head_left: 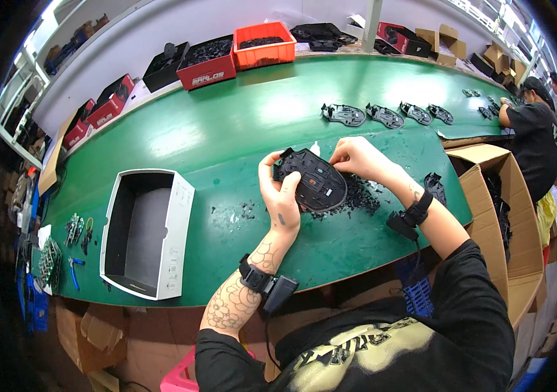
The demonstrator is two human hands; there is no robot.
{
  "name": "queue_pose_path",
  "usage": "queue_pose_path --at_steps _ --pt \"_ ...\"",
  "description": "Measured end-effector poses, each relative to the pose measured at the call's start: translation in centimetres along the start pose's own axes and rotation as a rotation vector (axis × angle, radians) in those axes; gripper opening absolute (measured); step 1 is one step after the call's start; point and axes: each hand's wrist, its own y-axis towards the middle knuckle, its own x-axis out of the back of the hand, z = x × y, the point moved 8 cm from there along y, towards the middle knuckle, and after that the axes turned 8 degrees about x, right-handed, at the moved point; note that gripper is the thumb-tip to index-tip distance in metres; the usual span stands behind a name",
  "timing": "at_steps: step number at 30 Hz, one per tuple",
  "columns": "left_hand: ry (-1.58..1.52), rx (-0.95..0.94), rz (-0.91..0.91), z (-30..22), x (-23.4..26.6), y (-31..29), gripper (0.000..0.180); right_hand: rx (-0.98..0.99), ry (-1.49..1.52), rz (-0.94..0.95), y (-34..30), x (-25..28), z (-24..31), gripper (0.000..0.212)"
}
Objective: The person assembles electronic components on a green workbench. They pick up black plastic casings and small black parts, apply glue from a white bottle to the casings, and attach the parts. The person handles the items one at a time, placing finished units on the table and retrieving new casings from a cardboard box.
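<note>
My left hand (281, 206) grips a black plastic mouse base shell (321, 183) by its left side, the thumb lying across its inner face. The shell is tilted above the green bench, a little over a heap of tiny black parts (362, 197). At the shell's upper right edge, my right hand (362, 159) is closed in a pinch. Whatever its fingertips hold is too small to make out. Behind the hands, the white tip of a small bottle (316, 149) shows. Beside my right wrist lies another black shell (434, 188).
Several mouse shells (344, 115) form a row farther back. A white open box (177, 228) stands left, near blue-handled pliers (74, 273) and circuit boards (50, 261). Behind are an orange bin (265, 57) and red boxes. A carton (526, 281) and a co-worker (536, 134) are right.
</note>
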Motion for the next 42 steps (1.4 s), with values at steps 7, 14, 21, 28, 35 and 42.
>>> queue_pose_path --at_steps 7,14,21,28,35,42 --pt "0.246 0.135 0.076 -0.1 -1.1 -0.9 0.047 -0.138 0.234 -0.146 -1.0 1.9 0.6 0.013" --pt "0.366 0.167 0.083 0.7 -1.5 -1.2 0.044 -0.141 0.634 -0.347 -3.3 5.3 2.8 0.021" --pt "0.338 0.122 0.143 0.8 -2.4 -1.6 0.046 -0.011 0.303 -0.390 -4.2 4.3 6.3 0.011" --pt "0.363 0.083 0.192 0.8 -2.7 -1.8 0.045 -0.374 0.928 -0.277 -5.0 0.2 2.4 0.010" --pt "0.403 0.093 0.198 1.2 -2.7 -1.8 0.046 -0.455 0.853 -0.304 -5.9 0.8 2.1 0.014" --pt "0.411 0.106 0.217 1.4 -2.7 -1.7 0.048 -0.381 0.861 -0.367 -5.8 0.6 2.4 0.018"
